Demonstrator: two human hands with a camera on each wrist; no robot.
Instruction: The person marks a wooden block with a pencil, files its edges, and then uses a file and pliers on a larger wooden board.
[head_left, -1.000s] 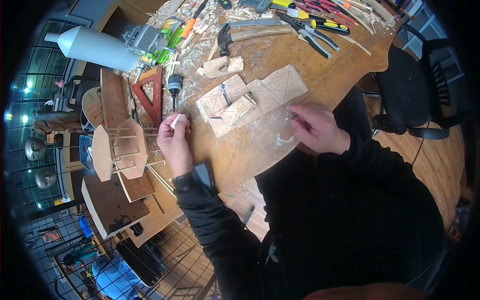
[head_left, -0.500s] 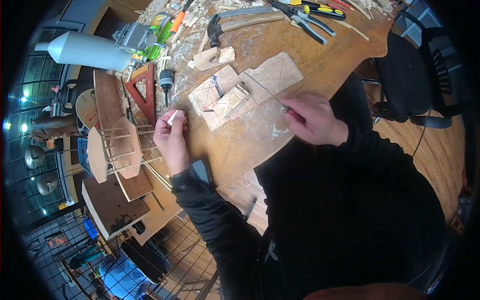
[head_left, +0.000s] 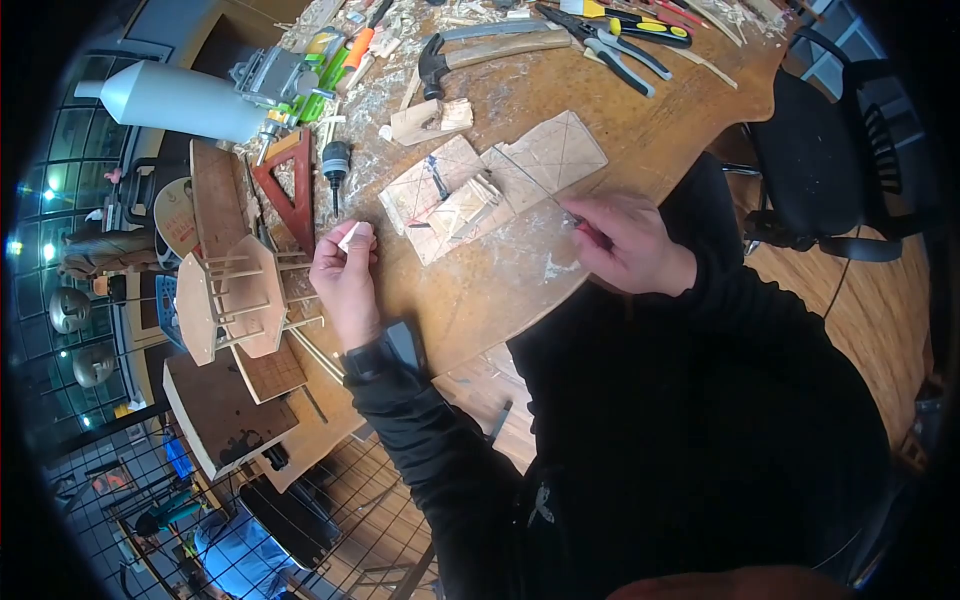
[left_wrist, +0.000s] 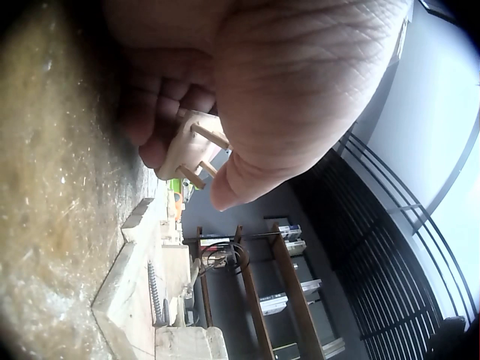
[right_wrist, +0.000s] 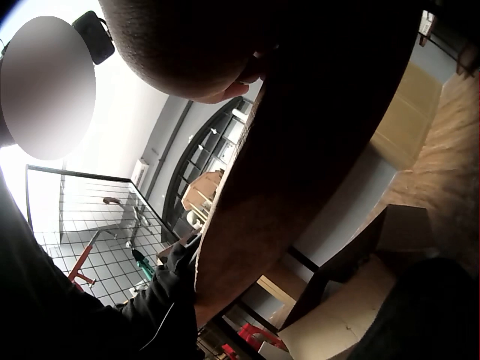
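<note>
My left hand (head_left: 346,290) pinches a small pale wooden piece (head_left: 350,236) between thumb and fingers, over the table's near left. Several short pegs stick out of this wooden piece (left_wrist: 192,144) in the left wrist view. My right hand (head_left: 640,250) grips a slim tool by its red handle (head_left: 592,234), close to the near right side of some flat boards (head_left: 560,155) marked with pencil lines. Its working end is too fine to make out. On the boards lie a wooden block (head_left: 466,208) and a dark spiral bit (head_left: 437,178). The right wrist view hides the tool.
A screwdriver (head_left: 335,165), red set square (head_left: 295,185) and peg-legged wooden model (head_left: 235,300) stand left. Behind the boards are a hammer (head_left: 500,50), pliers (head_left: 620,60) and wood shavings (head_left: 395,70). The table's curved edge (head_left: 500,340) runs before my body.
The head view has shifted slightly, so the table things appear a little higher and further left. Both hands stay in about the same places, keeping hold of the wooden piece and the red-handled tool.
</note>
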